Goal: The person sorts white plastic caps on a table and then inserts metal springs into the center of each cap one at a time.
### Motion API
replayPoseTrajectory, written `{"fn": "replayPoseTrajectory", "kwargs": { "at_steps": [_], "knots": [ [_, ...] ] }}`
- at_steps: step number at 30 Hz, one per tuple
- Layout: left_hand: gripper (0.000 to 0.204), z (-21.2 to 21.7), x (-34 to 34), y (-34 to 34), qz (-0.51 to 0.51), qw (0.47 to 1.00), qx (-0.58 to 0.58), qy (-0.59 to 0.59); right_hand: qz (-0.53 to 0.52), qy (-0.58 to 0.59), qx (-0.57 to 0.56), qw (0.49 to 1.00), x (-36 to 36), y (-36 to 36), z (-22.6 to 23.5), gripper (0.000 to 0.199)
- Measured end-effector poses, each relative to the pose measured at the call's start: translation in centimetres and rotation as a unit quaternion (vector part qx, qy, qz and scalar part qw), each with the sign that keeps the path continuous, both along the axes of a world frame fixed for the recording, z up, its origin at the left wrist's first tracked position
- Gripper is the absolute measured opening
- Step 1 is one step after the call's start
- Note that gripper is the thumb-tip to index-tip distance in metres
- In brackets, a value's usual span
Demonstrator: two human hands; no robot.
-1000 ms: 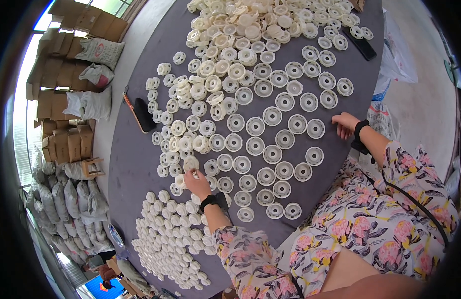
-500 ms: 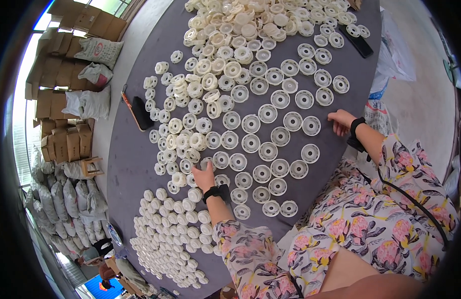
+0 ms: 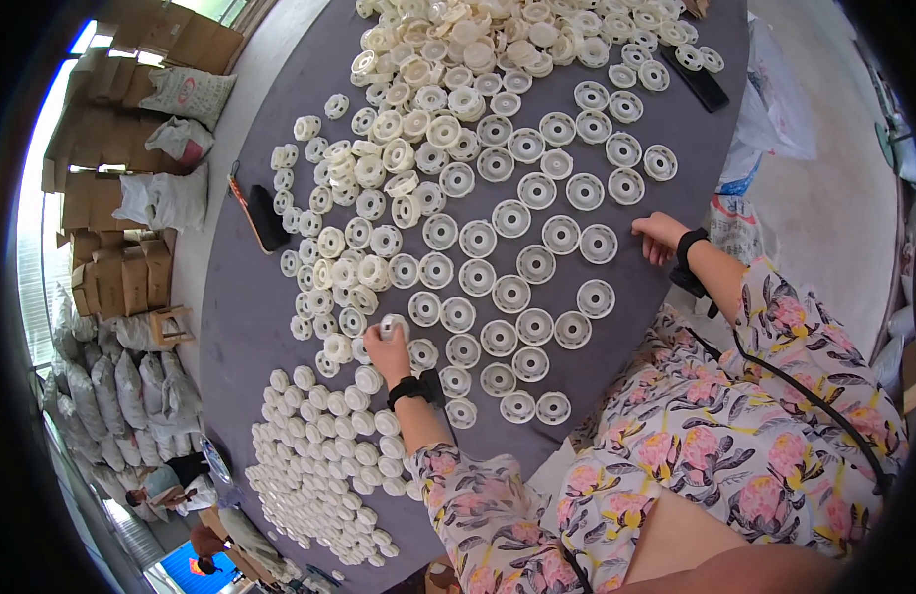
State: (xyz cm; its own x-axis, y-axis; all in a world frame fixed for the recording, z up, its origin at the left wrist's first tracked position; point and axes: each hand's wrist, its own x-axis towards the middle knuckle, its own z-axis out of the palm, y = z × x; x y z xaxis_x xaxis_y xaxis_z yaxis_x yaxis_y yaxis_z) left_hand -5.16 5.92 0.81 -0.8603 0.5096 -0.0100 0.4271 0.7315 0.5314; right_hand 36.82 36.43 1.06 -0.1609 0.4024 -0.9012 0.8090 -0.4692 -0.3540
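White plastic cap (image 3: 392, 325) sits pinched in my left hand (image 3: 387, 346) at the near-left of the grey table (image 3: 230, 317), between the loose discs and the laid-out ring rows (image 3: 517, 267). Fingers are closed narrow around it — good grip. I'd judge it best to keep it level and set it squarely, clear of its neighbours. Right hand (image 3: 658, 236) rests at the table's edge, fingers curled, holding nothing — it steadies me. Stacked finished caps (image 3: 319, 455) lie just below.

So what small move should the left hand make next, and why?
Probably carry the white disc part pinched in the left hand down to the close-packed group on the grey table, since it already holds one. The right hand rests at the table edge.
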Motion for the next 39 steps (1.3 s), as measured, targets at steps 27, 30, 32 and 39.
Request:
{"fn": "replayPoseTrajectory", "kwargs": {
  "at_steps": [27, 30, 32, 39],
  "knots": [
    [0.041, -0.1, 10.7, -15.2, 0.025, 0.996, -0.005, 0.091, 0.016, -0.003, -0.003, 1.0, 0.7, -3.9, -0.9, 0.044],
    [0.043, -0.3, 9.3, -14.4, 0.0, 0.993, -0.095, 0.071, 0.016, 0.001, -0.008, 1.0, 0.6, -3.5, -1.1, 0.044],
    [0.045, 1.1, 8.9, -14.3, 0.016, 0.99, -0.113, 0.082, 0.02, -0.014, -0.012, 1.0, 0.4, -3.5, -0.9, 0.044],
    [0.031, 1.0, 11.4, -17.9, 0.08, 0.963, -0.241, -0.093, 0.011, 0.0, -0.018, 1.0, -0.3, -2.0, -0.9, 0.043]
  ]
}}
